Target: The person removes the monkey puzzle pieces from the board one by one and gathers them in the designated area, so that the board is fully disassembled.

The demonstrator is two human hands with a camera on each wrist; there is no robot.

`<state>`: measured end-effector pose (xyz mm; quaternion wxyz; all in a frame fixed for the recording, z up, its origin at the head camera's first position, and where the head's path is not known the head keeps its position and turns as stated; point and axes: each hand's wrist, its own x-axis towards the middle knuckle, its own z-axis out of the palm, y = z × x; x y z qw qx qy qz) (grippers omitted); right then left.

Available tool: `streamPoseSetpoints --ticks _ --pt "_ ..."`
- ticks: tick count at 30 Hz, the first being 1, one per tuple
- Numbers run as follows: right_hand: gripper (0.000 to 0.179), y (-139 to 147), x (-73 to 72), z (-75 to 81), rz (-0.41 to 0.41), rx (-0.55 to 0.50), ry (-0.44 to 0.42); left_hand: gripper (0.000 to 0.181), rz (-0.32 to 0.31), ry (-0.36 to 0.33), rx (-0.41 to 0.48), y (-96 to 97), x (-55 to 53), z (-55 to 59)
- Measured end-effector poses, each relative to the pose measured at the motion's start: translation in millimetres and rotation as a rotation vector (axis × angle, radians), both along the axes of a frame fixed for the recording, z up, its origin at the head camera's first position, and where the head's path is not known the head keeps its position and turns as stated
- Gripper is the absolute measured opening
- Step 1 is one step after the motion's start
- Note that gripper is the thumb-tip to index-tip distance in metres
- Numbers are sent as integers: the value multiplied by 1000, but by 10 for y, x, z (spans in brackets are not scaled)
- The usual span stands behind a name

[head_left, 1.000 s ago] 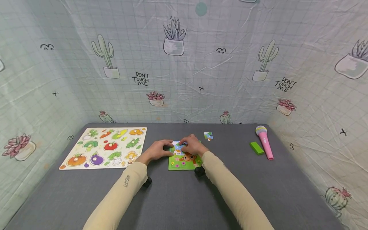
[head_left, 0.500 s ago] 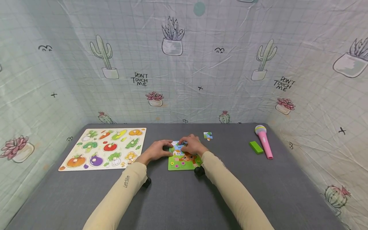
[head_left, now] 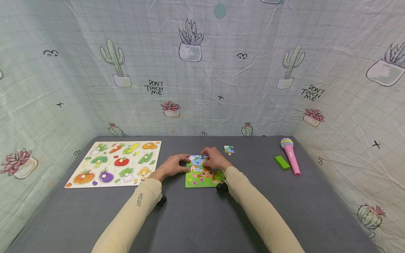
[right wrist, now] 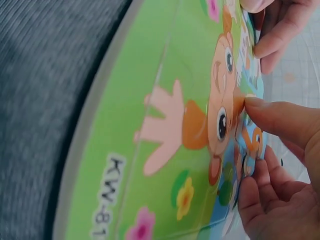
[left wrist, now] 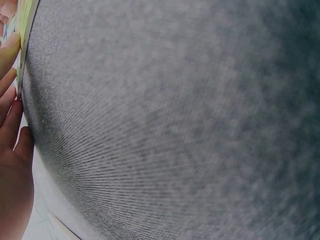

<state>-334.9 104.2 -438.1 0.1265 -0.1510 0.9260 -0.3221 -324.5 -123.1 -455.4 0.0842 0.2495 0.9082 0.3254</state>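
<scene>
A small jigsaw puzzle board [head_left: 202, 182], showing a monkey and a house, lies on the table in the head view. My left hand [head_left: 172, 165] holds it at the left edge, thumb and fingers spread along the rim. Over the upper right part of the board, my right hand [head_left: 215, 159] pinches a puzzle piece [right wrist: 253, 140] between thumb and fingers. The piece tilts slightly up from the picture in the right wrist view. Behind the right hand, a loose puzzle piece [head_left: 229, 149] with blue and green print lies on the table.
A vegetable peg board [head_left: 109, 161] lies at the left of the grey table [head_left: 196, 221]. To the right are a green block [head_left: 282, 162] and a pink toy microphone [head_left: 291, 158]. A printed cloth [head_left: 202, 80] stands up behind the table.
My right hand has shifted a little to the right over the board, uncovering more of the picture. The left hand and the loose piece have stayed in place.
</scene>
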Motion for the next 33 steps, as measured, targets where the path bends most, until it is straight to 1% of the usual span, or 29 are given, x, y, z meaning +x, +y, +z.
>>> streamPoseSetpoints --ticks 6,13,18,23,33 --pt "30 46 -3 -11 -26 -25 16 38 -1 10 -10 -8 10 6" --pt "23 75 -13 -52 -15 -53 54 38 -5 7 -4 -9 28 10" --pt "16 83 1 -48 -19 -79 64 38 -4 2 -7 -7 25 20" --pt "19 90 1 -54 -18 -98 80 39 -8 2 -13 -8 14 25" --pt "20 110 -23 -72 18 -93 87 38 -2 -9 -14 -2 13 31"
